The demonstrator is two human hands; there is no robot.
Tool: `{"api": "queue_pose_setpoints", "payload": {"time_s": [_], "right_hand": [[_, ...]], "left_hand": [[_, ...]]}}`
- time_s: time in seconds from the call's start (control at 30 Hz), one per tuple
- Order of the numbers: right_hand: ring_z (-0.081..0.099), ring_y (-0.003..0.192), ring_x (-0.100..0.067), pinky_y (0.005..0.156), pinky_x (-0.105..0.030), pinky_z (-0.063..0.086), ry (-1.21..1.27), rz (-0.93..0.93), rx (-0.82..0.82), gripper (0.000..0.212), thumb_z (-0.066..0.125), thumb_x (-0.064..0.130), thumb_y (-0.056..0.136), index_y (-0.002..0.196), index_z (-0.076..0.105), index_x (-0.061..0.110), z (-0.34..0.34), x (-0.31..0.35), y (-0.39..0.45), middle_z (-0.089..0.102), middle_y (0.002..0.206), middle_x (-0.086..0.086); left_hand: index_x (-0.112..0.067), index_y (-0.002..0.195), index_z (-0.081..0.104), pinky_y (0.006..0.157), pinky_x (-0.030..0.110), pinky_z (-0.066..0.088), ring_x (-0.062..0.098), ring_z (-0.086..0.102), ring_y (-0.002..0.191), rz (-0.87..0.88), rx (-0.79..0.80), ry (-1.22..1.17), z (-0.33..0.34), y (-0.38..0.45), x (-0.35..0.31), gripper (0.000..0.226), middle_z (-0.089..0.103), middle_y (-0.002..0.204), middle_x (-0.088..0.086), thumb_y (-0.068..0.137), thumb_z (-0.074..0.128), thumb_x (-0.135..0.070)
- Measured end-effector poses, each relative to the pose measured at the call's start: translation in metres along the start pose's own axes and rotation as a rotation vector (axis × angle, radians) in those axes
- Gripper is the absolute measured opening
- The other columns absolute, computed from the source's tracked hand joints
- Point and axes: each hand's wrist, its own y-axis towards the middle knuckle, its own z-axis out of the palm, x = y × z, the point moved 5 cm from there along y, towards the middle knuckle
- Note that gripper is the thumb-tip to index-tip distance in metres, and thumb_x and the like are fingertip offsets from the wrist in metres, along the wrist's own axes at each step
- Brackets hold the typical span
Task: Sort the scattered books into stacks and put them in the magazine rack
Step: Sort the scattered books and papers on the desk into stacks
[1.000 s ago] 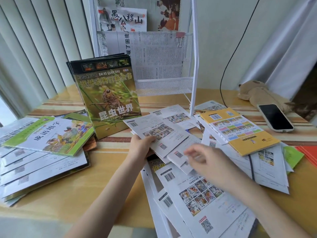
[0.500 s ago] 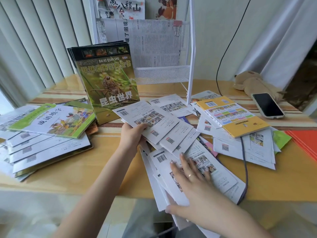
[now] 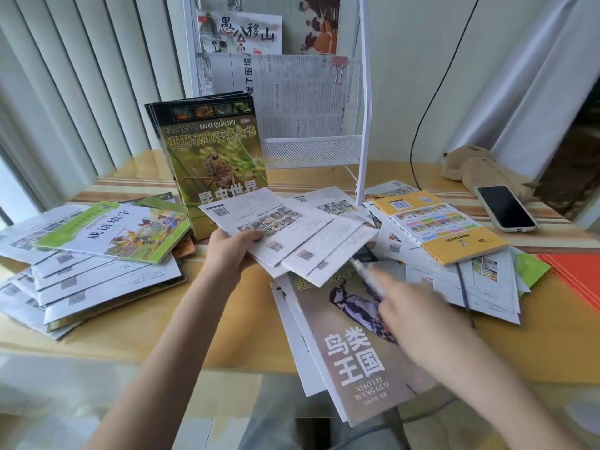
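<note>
Books lie scattered across the wooden bench [image 3: 97, 323]. Far left: loose stack of books [image 3: 81, 280], mostly back covers up, topped by a green-bordered picture book [image 3: 120, 233] face up. Just right of it, a dark insect encyclopedia [image 3: 212, 157] stands upright, leaning back against the white magazine rack [image 3: 365, 125] at the far edge; more thin volumes stand behind it. Rack pockets hold a newspaper [image 3: 292, 95] with a pink binder clip [image 3: 339, 68] and, higher up, illustrated books.

Centre: left hand [image 3: 232, 251] grips a fan of white back-cover books [image 3: 292, 235], thumb on top, lifted off the bench. Near centre: brown bird book [image 3: 354, 349] face up, overhanging the near edge, on top of other white-backed copies.

Right hand [image 3: 412, 310] is motion-blurred over the bird book's right side, fingers extended toward the fan; cannot tell whether it holds anything.

Right: yellow book [image 3: 438, 225] on a spread of white books, a dark strap [image 3: 462, 287] trailing from beneath it. Far right: black phone [image 3: 505, 207] face up, tan plush toy [image 3: 480, 168] behind it, orange folder [image 3: 578, 274] at the edge.
</note>
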Motion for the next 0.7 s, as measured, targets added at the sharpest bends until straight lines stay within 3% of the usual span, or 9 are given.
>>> {"api": "queue_pose_setpoints", "payload": {"time_s": [0.1,0.17,0.3,0.4,0.5,0.57,0.6,0.63,0.7], "right_hand": [[0.039,0.052,-0.014,0.051,-0.035,0.033,0.149,0.065,-0.214,0.051,0.036,0.011,0.096,0.143,0.035,0.029,-0.030,-0.013,0.007,0.046,0.064,-0.001],[0.034,0.053,-0.021,0.056,-0.036,0.029,0.154,0.092,-0.303,0.046,0.037,0.010,0.095,0.140,0.041,0.020,-0.045,-0.014,0.012,0.038,0.059,-0.001],[0.052,0.071,-0.032,0.064,-0.037,0.041,0.110,0.002,-0.394,0.055,0.039,0.011,0.096,0.146,0.029,0.030,-0.043,0.022,0.021,0.058,0.078,-0.012],[0.057,0.070,-0.024,0.057,-0.031,0.044,0.117,-0.143,-0.237,0.065,0.042,0.004,0.093,0.148,0.021,0.031,-0.009,0.071,0.037,0.055,0.076,-0.004],[0.057,0.109,-0.033,0.079,-0.037,0.045,0.131,-0.254,-0.093,0.046,0.040,0.012,0.095,0.140,0.030,0.019,0.039,0.109,0.052,0.059,0.114,-0.019],[0.030,0.137,-0.034,0.106,-0.042,0.033,0.290,-0.315,0.072,0.041,0.035,0.023,0.099,0.140,0.031,0.016,0.068,0.115,0.061,0.037,0.144,-0.020],[0.021,0.142,-0.031,0.114,-0.043,0.024,0.406,-0.340,0.148,0.042,0.033,0.025,0.100,0.141,0.032,0.017,0.073,0.112,0.063,0.030,0.151,-0.016],[0.026,0.140,-0.027,0.114,-0.043,0.025,0.558,-0.341,0.190,0.040,0.034,0.024,0.100,0.139,0.039,0.019,0.072,0.103,0.066,0.035,0.149,-0.011],[0.051,0.124,-0.017,0.105,-0.036,0.041,0.895,-0.280,0.195,0.032,0.037,0.014,0.099,0.124,0.056,0.019,0.056,0.077,0.072,0.057,0.130,0.001]], "left_hand": [[0.004,0.111,0.057,0.054,0.030,0.058,0.022,0.070,0.067,-0.074,0.111,0.003,-0.013,0.005,-0.010,0.026,0.069,0.092,0.013,0.085,0.061,0.005],[0.006,0.112,0.057,0.060,0.035,0.060,0.023,0.070,0.067,-0.096,0.200,0.143,-0.020,0.006,-0.013,0.027,0.069,0.093,0.015,0.085,0.061,0.006],[0.001,0.108,0.059,0.050,0.028,0.057,0.018,0.070,0.061,-0.127,0.233,0.308,-0.013,-0.001,-0.002,0.023,0.070,0.085,0.010,0.085,0.061,0.004],[-0.005,0.107,0.058,0.049,0.028,0.055,0.017,0.070,0.060,-0.151,0.289,0.207,0.009,-0.007,0.012,0.015,0.072,0.076,0.005,0.093,0.054,-0.004],[-0.011,0.107,0.065,0.059,0.030,0.055,0.020,0.070,0.076,-0.239,0.358,-0.005,0.024,-0.009,0.017,0.044,0.073,0.088,0.008,0.099,0.036,-0.043],[-0.012,0.093,0.070,0.067,0.031,0.053,0.022,0.070,0.076,-0.259,0.321,-0.038,0.024,-0.008,0.022,0.052,0.074,0.088,0.009,0.095,0.039,-0.054],[-0.010,0.089,0.070,0.066,0.030,0.053,0.022,0.069,0.070,-0.264,0.293,0.010,0.022,-0.008,0.026,0.043,0.073,0.081,0.009,0.095,0.047,-0.046],[-0.006,0.092,0.068,0.064,0.030,0.054,0.022,0.067,0.067,-0.266,0.261,0.068,0.018,-0.006,0.031,0.030,0.072,0.078,0.009,0.093,0.054,-0.032],[-0.001,0.108,0.063,0.069,0.037,0.057,0.027,0.066,0.072,-0.254,0.206,0.124,0.011,-0.003,0.037,0.021,0.071,0.088,0.015,0.089,0.057,-0.007]]}}
